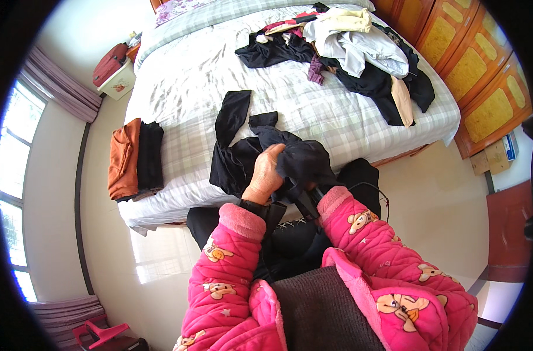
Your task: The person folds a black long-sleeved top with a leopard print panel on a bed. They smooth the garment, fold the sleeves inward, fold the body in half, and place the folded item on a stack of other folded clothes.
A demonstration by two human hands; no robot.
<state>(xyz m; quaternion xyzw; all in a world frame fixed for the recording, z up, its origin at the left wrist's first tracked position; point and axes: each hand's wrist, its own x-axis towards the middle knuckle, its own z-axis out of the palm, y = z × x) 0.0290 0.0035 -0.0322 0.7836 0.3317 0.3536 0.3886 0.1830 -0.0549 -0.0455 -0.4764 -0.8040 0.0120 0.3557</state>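
A black garment (304,161) is bunched up in front of me at the near edge of the bed. Its loose parts trail forward and to the left over the sheet. My left hand (265,174) is closed on the garment, fingers wrapped into the cloth. My right hand is almost wholly covered by the bunched fabric, so its fingers do not show. Black straps cross both wrists below the pink quilted sleeves. To the left, a folded stack has an orange-brown garment (124,158) beside folded black clothes (150,157), at the bed's corner.
The bed (184,82) has a pale checked sheet. Toward its far right lies a loose heap of clothes (354,50), white, black and beige. Wooden cabinets (471,70) stand along the right. A red bag (109,63) sits on a white box at far left.
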